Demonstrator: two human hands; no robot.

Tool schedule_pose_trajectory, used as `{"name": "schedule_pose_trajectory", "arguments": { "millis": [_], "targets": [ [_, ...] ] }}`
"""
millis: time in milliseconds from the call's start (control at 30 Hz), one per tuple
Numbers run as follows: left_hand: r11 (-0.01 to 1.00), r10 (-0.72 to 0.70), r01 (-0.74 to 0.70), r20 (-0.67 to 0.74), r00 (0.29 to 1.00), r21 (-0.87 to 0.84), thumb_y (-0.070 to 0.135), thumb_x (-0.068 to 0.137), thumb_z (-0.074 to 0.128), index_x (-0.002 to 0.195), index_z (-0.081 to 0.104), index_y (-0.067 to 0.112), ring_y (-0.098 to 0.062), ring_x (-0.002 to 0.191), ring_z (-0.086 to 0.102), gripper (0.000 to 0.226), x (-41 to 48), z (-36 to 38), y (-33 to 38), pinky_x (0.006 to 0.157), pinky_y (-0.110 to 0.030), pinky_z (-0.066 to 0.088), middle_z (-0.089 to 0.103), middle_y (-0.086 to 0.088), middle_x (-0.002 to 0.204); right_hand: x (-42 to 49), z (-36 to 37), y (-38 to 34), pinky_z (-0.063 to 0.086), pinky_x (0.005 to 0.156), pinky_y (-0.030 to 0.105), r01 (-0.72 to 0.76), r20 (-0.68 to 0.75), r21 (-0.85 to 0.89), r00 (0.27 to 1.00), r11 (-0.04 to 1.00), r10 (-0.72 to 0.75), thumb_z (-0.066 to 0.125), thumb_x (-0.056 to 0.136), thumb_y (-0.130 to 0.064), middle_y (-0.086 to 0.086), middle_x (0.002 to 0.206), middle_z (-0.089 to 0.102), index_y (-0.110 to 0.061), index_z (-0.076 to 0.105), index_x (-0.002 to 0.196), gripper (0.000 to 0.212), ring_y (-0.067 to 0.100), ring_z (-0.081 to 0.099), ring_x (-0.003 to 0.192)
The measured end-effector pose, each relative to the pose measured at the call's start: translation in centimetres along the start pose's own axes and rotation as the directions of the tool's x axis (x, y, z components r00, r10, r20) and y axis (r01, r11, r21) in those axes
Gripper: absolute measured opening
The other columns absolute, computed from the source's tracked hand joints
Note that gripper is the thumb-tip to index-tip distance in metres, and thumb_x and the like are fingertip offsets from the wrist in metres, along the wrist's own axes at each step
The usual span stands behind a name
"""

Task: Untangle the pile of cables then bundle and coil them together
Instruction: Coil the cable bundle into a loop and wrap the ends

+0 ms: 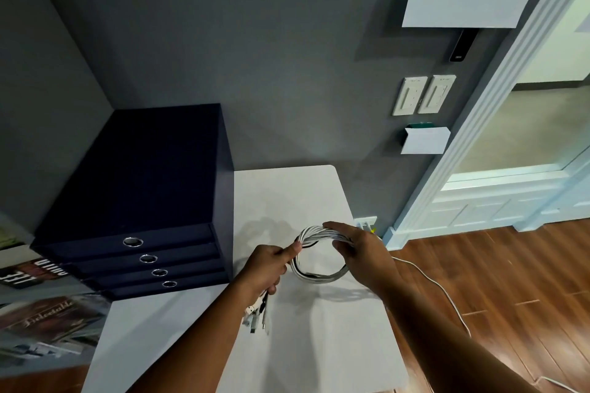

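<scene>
A coil of white cables with one black strand (319, 276) is held up above the white table (287, 195). My left hand (266, 269) grips the coil's left side, thumb pressed along it. Several loose plug ends (257, 317) hang down below that hand. My right hand (359, 250) holds the coil's upper right part, fingers curled over the strands and thumb underneath.
A dark blue drawer unit (137, 201) with several ring-pull drawers stands on the left of the table. Magazines (48, 322) lie at the far left. A white cord (440, 290) trails over the wooden floor on the right, below a wall socket (365, 222).
</scene>
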State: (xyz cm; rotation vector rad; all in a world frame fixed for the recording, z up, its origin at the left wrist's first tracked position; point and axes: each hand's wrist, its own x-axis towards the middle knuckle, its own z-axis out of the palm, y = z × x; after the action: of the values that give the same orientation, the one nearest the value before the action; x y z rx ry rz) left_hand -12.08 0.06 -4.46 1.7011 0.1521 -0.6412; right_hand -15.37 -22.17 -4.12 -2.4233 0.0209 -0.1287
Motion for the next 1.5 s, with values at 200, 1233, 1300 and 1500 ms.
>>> {"name": "schedule_pose_trajectory", "arguments": {
  "millis": [200, 1233, 1300, 1500],
  "targets": [
    [0.954, 0.301, -0.296, -0.165, 0.939, 0.056, 0.035, 0.088, 0.074, 0.081, 0.073, 0.007, -0.004, 0.053, 0.047, 0.028, 0.0, 0.8, 0.3, 0.052, -0.016, 0.037, 0.058, 0.008, 0.059, -0.7, 0.5, 0.3, 0.05, 0.052, 0.026, -0.168, 0.178, 0.123, 0.973, 0.978, 0.145, 0.06, 0.091, -0.019, -0.005, 0.078, 0.066, -0.034, 0.058, 0.108, 0.023, 0.008, 0.057, 0.049],
    [0.995, -0.018, 0.037, 0.212, 0.977, -0.089, 0.016, 0.1, 0.059, 0.1, 0.067, 0.002, -0.013, 0.055, 0.046, 0.016, -1.7, -1.4, -2.2, 0.056, -0.027, 0.042, 0.066, -0.01, 0.082, 2.1, 4.1, -1.6, 0.026, 0.046, 0.022, -0.186, 0.354, 0.36, 0.934, 0.914, 0.05, 0.076, 0.085, -0.035, -0.007, 0.049, 0.036, -0.011, 0.065, 0.073, 0.029, 0.011, 0.029, 0.047],
    [0.996, -0.037, 0.021, 0.193, 0.98, 0.085, 0.012, 0.098, 0.061, 0.091, 0.067, 0.004, -0.014, 0.056, 0.054, 0.012, -1.3, -2.0, -2.0, 0.058, -0.028, 0.045, 0.064, -0.009, 0.077, 2.2, 4.1, -1.2, 0.027, 0.048, 0.024, -0.174, 0.361, 0.316, 0.931, 0.933, 0.051, 0.077, 0.083, -0.036, -0.005, 0.051, 0.041, -0.012, 0.065, 0.073, 0.029, 0.012, 0.031, 0.049],
    [0.928, -0.085, 0.04, 0.106, 0.991, 0.371, 0.028, 0.097, 0.061, 0.085, 0.067, 0.004, -0.019, 0.051, 0.064, 0.028, -0.9, -2.4, -0.6, 0.06, -0.029, 0.05, 0.062, -0.003, 0.068, 2.5, 4.3, -1.0, 0.036, 0.054, 0.028, -0.14, 0.339, 0.192, 0.938, 0.971, 0.068, 0.076, 0.079, -0.048, 0.003, 0.059, 0.057, -0.021, 0.064, 0.074, 0.03, 0.012, 0.042, 0.05]
  ]
}}
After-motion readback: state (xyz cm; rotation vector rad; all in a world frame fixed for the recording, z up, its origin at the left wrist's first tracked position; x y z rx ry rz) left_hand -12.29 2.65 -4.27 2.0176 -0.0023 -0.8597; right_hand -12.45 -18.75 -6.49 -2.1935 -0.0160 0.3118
